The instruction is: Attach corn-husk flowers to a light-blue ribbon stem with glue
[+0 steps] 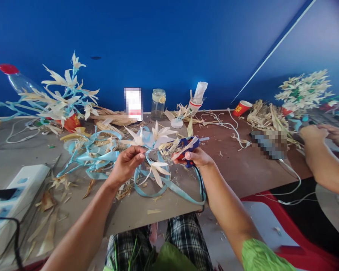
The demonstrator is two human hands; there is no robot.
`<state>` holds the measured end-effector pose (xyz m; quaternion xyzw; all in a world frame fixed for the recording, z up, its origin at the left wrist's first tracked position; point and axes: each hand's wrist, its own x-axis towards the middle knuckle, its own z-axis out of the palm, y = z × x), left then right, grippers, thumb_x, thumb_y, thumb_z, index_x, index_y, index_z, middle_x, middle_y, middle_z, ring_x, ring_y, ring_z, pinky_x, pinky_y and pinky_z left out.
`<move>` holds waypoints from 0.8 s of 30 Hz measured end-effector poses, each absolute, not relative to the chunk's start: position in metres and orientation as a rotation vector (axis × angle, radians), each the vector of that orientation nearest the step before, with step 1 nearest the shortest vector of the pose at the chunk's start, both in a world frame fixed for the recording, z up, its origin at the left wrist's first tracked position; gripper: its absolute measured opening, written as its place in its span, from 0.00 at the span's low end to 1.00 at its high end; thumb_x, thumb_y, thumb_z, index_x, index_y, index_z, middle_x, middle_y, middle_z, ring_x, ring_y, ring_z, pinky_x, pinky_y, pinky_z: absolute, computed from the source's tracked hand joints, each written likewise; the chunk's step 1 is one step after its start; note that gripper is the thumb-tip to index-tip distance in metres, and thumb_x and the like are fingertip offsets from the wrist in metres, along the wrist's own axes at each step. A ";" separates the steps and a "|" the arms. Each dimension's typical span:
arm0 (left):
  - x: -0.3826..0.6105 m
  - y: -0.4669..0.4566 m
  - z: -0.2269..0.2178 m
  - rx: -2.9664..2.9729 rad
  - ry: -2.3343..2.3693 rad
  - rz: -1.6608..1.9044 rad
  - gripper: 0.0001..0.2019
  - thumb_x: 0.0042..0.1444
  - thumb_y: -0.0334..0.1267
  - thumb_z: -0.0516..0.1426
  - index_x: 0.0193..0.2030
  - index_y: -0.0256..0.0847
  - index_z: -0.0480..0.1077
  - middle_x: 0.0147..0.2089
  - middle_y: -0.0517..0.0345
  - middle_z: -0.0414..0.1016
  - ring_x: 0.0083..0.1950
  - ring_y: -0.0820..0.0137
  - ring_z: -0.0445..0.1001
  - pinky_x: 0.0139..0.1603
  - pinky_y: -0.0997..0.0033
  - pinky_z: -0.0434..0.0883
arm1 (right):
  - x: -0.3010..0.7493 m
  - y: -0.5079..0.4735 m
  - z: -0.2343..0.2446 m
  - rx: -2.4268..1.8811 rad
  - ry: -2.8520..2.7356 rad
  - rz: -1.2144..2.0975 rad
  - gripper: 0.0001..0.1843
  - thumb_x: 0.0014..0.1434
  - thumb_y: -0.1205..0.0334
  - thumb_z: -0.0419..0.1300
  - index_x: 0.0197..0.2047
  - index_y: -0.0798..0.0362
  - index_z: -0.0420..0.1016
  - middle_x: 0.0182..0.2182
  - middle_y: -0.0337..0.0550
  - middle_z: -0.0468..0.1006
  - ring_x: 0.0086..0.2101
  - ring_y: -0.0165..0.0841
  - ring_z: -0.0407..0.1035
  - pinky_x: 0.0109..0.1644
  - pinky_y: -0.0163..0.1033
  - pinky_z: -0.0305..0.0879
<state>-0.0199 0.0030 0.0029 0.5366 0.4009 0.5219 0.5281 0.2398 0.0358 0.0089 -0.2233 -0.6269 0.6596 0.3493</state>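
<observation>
My left hand (128, 162) is closed in a pinch on the blue-wrapped stem of a corn husk flower spray (161, 132). Pale pointed petals fan out above the fingers, and a lower bloom (158, 170) hangs to their right. A light-blue ribbon (183, 193) loops below the stem toward the table edge. My right hand (200, 157) is wrapped round a blue glue gun (192, 142) with an orange trigger. Husk pieces partly cover the gun's front, so its nozzle is hidden. A pale glue stick (204, 139) pokes out of its rear.
Blue-wrapped stems and ribbon (97, 156) lie left of my hands. A white power strip (19, 203) sits at the near left. Behind are a clear jar (158, 103), a red paper cup (242, 108) and husk flowers (63, 88). A co-worker's hands (313, 135) are at the right.
</observation>
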 end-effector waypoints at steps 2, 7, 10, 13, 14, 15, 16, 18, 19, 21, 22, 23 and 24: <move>-0.021 0.003 0.002 1.294 0.947 1.230 0.14 0.48 0.47 0.63 0.32 0.36 0.72 0.21 0.64 0.61 0.21 0.80 0.56 0.21 0.79 0.55 | 0.238 0.035 0.012 -0.590 -1.684 1.682 0.24 0.48 0.42 0.63 0.34 0.58 0.76 0.27 0.45 0.75 0.23 0.28 0.63 0.21 0.33 0.56; -0.023 0.004 -0.003 1.307 0.951 1.241 0.13 0.49 0.46 0.63 0.33 0.37 0.72 0.22 0.63 0.62 0.22 0.79 0.57 0.22 0.79 0.56 | 0.237 0.035 0.014 -0.579 -1.752 1.648 0.23 0.48 0.44 0.64 0.33 0.59 0.77 0.26 0.43 0.75 0.21 0.24 0.60 0.21 0.31 0.55; -0.022 0.004 -0.003 1.325 0.964 1.257 0.14 0.48 0.47 0.63 0.32 0.36 0.72 0.21 0.63 0.63 0.22 0.79 0.57 0.22 0.79 0.57 | 0.237 0.033 0.015 -0.614 -1.778 1.601 0.22 0.48 0.45 0.64 0.31 0.59 0.77 0.25 0.42 0.74 0.21 0.24 0.61 0.21 0.31 0.54; -0.022 0.004 -0.002 1.336 0.982 1.268 0.15 0.47 0.48 0.63 0.31 0.36 0.72 0.21 0.63 0.63 0.22 0.79 0.57 0.21 0.78 0.57 | 0.238 0.031 0.019 -0.687 -1.814 1.536 0.23 0.48 0.44 0.64 0.29 0.60 0.76 0.23 0.42 0.73 0.20 0.24 0.60 0.21 0.31 0.54; -0.022 0.004 -0.002 1.334 0.989 1.271 0.16 0.47 0.48 0.63 0.31 0.36 0.72 0.21 0.63 0.62 0.22 0.79 0.57 0.21 0.78 0.57 | 0.238 0.030 0.020 -0.709 -1.833 1.513 0.23 0.48 0.44 0.64 0.28 0.60 0.76 0.22 0.41 0.73 0.20 0.24 0.59 0.21 0.31 0.54; -0.022 0.004 -0.002 1.329 0.998 1.274 0.16 0.47 0.49 0.63 0.31 0.36 0.72 0.21 0.63 0.62 0.21 0.79 0.57 0.21 0.78 0.57 | 0.238 0.030 0.022 -0.724 -1.855 1.489 0.23 0.49 0.43 0.64 0.29 0.59 0.76 0.22 0.41 0.73 0.20 0.24 0.59 0.21 0.31 0.54; -0.022 0.005 -0.002 1.324 1.006 1.276 0.16 0.47 0.49 0.63 0.31 0.36 0.72 0.21 0.63 0.63 0.21 0.79 0.57 0.21 0.78 0.57 | 0.239 0.029 0.022 -0.733 -1.877 1.463 0.23 0.49 0.43 0.63 0.29 0.59 0.76 0.22 0.41 0.73 0.21 0.24 0.59 0.22 0.31 0.55; -0.021 0.005 -0.001 1.312 1.019 1.276 0.16 0.46 0.49 0.64 0.31 0.36 0.72 0.21 0.63 0.63 0.22 0.79 0.58 0.21 0.79 0.57 | 0.240 0.028 0.023 -0.736 -1.916 1.417 0.23 0.50 0.43 0.63 0.29 0.59 0.77 0.23 0.42 0.74 0.23 0.26 0.61 0.24 0.31 0.57; -0.021 0.005 0.000 1.307 1.022 1.275 0.16 0.45 0.49 0.64 0.31 0.36 0.72 0.21 0.62 0.63 0.22 0.79 0.58 0.21 0.79 0.57 | 0.240 0.028 0.023 -0.732 -1.934 1.401 0.23 0.50 0.43 0.62 0.30 0.58 0.77 0.24 0.42 0.74 0.24 0.27 0.63 0.25 0.31 0.58; -0.020 0.005 0.003 1.301 1.025 1.267 0.17 0.44 0.49 0.65 0.30 0.35 0.73 0.21 0.62 0.63 0.22 0.79 0.58 0.22 0.79 0.57 | 0.241 0.029 0.022 -0.718 -1.953 1.376 0.22 0.51 0.43 0.62 0.31 0.57 0.77 0.25 0.42 0.74 0.27 0.28 0.65 0.28 0.32 0.61; -0.019 0.004 0.004 1.301 1.029 1.261 0.18 0.44 0.50 0.65 0.29 0.35 0.73 0.21 0.62 0.64 0.22 0.79 0.58 0.22 0.79 0.57 | 0.241 0.029 0.021 -0.712 -1.960 1.370 0.22 0.52 0.43 0.62 0.32 0.57 0.77 0.26 0.42 0.74 0.28 0.28 0.65 0.29 0.32 0.61; -0.019 0.004 0.006 1.302 1.035 1.255 0.18 0.43 0.50 0.65 0.29 0.35 0.73 0.20 0.62 0.63 0.22 0.79 0.58 0.21 0.79 0.57 | 0.241 0.029 0.020 -0.710 -1.964 1.364 0.22 0.52 0.43 0.61 0.32 0.56 0.77 0.26 0.41 0.74 0.28 0.28 0.66 0.29 0.32 0.62; -0.018 0.004 0.007 1.304 1.043 1.251 0.18 0.43 0.51 0.65 0.29 0.35 0.73 0.20 0.62 0.64 0.22 0.79 0.58 0.21 0.79 0.57 | 0.241 0.029 0.019 -0.712 -1.967 1.359 0.22 0.53 0.43 0.61 0.32 0.56 0.77 0.26 0.41 0.75 0.28 0.28 0.66 0.30 0.32 0.62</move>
